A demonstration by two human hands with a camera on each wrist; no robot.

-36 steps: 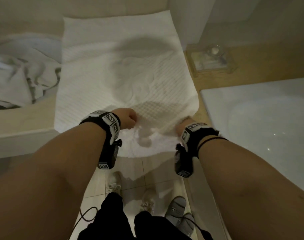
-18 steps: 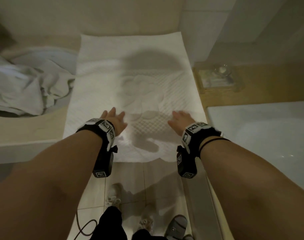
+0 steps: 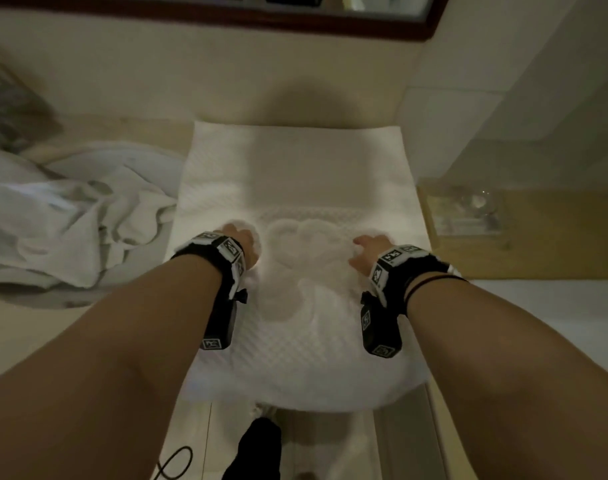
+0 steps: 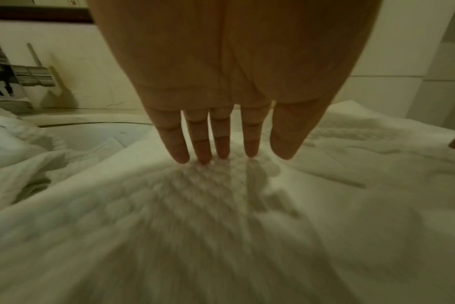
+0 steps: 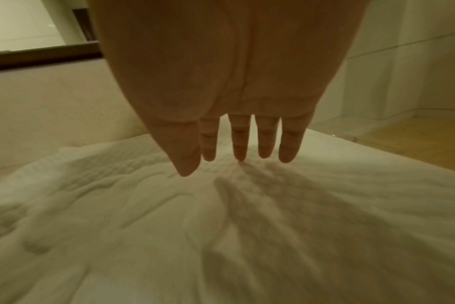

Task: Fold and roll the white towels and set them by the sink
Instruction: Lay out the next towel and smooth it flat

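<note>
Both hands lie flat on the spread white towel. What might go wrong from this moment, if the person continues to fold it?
1. The near edge of the white quilted towel hangs over the counter's front, so it may slide toward the floor.
2. The left hand and right hand press with straight fingers and grip nothing; creases may stay.
3. The crumpled white cloth touches its left side and may get caught in the fold.

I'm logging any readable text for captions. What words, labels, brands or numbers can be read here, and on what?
No readable words or numbers.
Wrist bands: black-and-white square marker patterns, no letters.
White towel: embossed design, no legible text.
Clear box: too blurred to read.
</note>
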